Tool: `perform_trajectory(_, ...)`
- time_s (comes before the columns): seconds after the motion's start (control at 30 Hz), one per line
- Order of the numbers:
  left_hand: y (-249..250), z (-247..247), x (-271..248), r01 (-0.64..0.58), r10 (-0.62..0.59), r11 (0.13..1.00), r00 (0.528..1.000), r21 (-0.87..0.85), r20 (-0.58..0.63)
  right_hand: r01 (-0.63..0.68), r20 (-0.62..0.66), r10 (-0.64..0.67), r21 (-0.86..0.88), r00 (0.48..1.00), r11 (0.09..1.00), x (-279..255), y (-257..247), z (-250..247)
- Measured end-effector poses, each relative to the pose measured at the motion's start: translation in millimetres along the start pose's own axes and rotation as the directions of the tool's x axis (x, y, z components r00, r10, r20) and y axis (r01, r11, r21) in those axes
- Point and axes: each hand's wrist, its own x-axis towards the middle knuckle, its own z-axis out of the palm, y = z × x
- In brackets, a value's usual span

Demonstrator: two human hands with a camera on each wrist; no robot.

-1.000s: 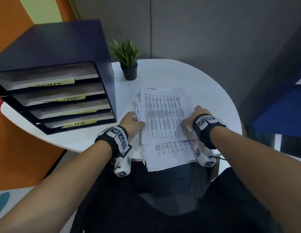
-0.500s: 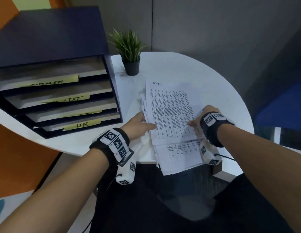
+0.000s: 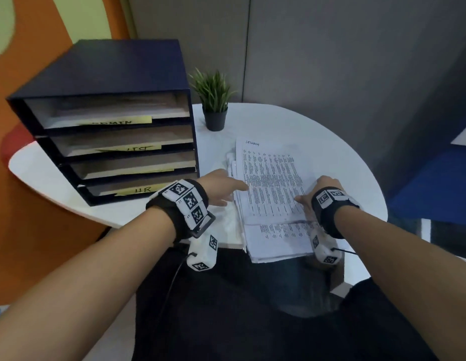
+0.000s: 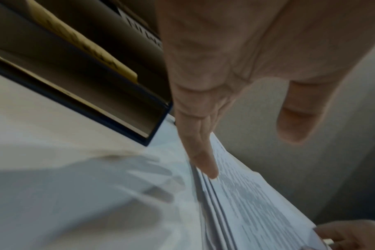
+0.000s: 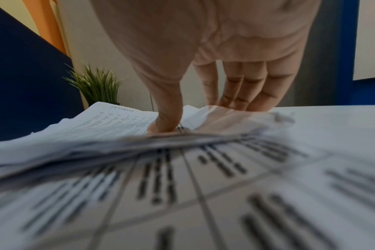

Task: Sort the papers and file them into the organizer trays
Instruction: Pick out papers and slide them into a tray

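Paper stack on table: left grip spread, fingertip on its near edge; right grip pinching top sheet's opposite edge. Organizer beyond left grip.

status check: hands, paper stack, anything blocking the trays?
Left hand flat on stack's left edge; right hand pinching top sheet. Paper stack unsorted on table. Organizer trays unobstructed.

office: labelled organizer trays, printed papers, round white table, potted plant, grey partition.
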Motion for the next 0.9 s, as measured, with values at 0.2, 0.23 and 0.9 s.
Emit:
perform_trajectory(0.2, -3.1, -1.5, -27.0, -0.045, 0.038, 0.995, 0.996, -0.091, -0.075, 0.021, -0.024, -0.02, 0.046, 1.0, 0.999, -19.2, 13.3, -0.6)
perform_trajectory(0.23, -4.6, 2.4, -31.2, -0.041, 0.035, 0.995, 0.997, -0.091, -0.071, 0.024, -0.024, -0.023, 0.054, 0.999, 0.998, -23.2, 15.3, -1.9)
perform_trajectory(0.9, -19.8, 7.2, 32.9, 0.093, -0.082, 0.973, 0.995, -0.213, 0.06, -0.059, 0.135, 0.019, 0.296, 0.991, 0.953, -0.5, 10.6, -3.5)
